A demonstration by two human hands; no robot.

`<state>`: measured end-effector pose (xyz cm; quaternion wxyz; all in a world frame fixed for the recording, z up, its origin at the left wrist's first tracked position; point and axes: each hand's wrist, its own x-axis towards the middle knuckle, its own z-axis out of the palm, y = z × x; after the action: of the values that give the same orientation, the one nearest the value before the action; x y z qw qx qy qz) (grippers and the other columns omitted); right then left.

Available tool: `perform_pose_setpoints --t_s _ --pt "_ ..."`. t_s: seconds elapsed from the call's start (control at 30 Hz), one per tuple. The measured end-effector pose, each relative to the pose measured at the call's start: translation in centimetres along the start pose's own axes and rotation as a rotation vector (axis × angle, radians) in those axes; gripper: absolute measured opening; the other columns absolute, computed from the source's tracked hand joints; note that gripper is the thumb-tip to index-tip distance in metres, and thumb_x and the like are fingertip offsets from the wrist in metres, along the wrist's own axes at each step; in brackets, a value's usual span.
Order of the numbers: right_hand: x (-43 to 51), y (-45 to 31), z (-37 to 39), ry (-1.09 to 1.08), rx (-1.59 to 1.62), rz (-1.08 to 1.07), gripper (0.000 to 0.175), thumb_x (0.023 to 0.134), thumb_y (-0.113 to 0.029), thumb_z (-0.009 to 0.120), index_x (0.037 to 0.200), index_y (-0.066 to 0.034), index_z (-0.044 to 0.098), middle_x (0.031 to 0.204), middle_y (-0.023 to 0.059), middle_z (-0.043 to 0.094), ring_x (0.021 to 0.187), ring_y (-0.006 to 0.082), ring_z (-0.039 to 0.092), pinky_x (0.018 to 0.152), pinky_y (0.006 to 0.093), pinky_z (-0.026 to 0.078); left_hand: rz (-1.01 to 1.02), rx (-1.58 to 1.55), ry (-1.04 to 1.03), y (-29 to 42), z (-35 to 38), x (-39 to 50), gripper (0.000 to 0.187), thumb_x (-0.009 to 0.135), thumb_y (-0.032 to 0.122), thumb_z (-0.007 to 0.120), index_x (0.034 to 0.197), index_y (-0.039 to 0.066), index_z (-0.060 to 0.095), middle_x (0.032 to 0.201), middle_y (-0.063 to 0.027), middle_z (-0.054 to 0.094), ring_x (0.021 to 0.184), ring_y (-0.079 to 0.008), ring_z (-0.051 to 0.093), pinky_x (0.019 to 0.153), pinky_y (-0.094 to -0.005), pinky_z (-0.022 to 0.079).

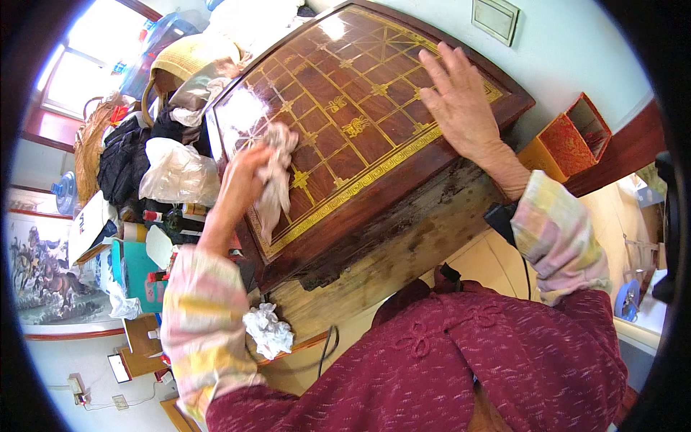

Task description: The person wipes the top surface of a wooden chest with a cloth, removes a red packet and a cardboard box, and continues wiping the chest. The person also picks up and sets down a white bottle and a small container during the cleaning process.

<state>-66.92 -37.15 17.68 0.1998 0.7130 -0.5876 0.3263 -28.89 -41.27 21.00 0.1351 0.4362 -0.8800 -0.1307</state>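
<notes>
A dark wooden tabletop inlaid with a gold Chinese chess board (345, 102) lies before me, glossy under the window light. My left hand (245, 175) is closed on a crumpled pale cloth (278, 178) at the board's left end; part of the cloth hangs towards the near left corner, over the gold key-pattern border. My right hand (456, 100) is at the right end of the board, its fingers spread and nothing in it. Whether its palm touches the wood cannot be told. Both forearms wear checked pastel sleeve covers.
Bags, a yellow knitted item (194, 56), a clear plastic bag (178, 173), bottles and a teal box (140, 275) crowd the left side. Below the table's near left corner lies white crumpled plastic (268, 330), with a black cable nearby. An open red box (577, 137) stands to the right.
</notes>
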Motion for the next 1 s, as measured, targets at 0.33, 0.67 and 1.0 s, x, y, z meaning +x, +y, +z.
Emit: perform_pose_setpoints --t_s 0.33,0.67,1.0 --pt "-0.4 -0.1 0.0 0.017 0.120 -0.013 0.062 0.096 -0.050 0.041 0.139 -0.0047 0.038 0.139 0.0212 0.039 0.131 0.0382 0.034 0.108 0.0466 0.029 0.226 0.049 -0.087 8.6 2.8 0.2 0.033 0.076 0.009 0.061 0.109 0.010 0.068 0.125 -0.0148 0.058 0.111 -0.0334 0.054 0.097 -0.0414 0.041" --pt "-0.6 -0.3 0.2 -0.010 0.155 0.078 0.061 0.096 -0.049 0.044 0.139 -0.0058 0.039 0.142 0.0204 0.037 0.133 0.0379 0.032 0.109 0.0466 0.029 -0.090 0.098 0.077 4.2 0.9 3.6 0.031 0.078 0.011 0.067 0.108 0.009 0.068 0.113 -0.0131 0.065 0.107 -0.0306 0.059 0.092 -0.0376 0.047" --pt "-0.4 -0.5 -0.4 -0.062 0.114 0.116 0.061 0.095 -0.046 0.046 0.141 -0.0062 0.037 0.142 0.0201 0.037 0.135 0.0381 0.031 0.110 0.0442 0.029 0.283 0.027 -0.271 4.7 -2.6 -2.2 0.032 0.074 0.009 0.070 0.107 0.010 0.069 0.118 -0.0148 0.062 0.109 -0.0343 0.057 0.092 -0.0400 0.047"
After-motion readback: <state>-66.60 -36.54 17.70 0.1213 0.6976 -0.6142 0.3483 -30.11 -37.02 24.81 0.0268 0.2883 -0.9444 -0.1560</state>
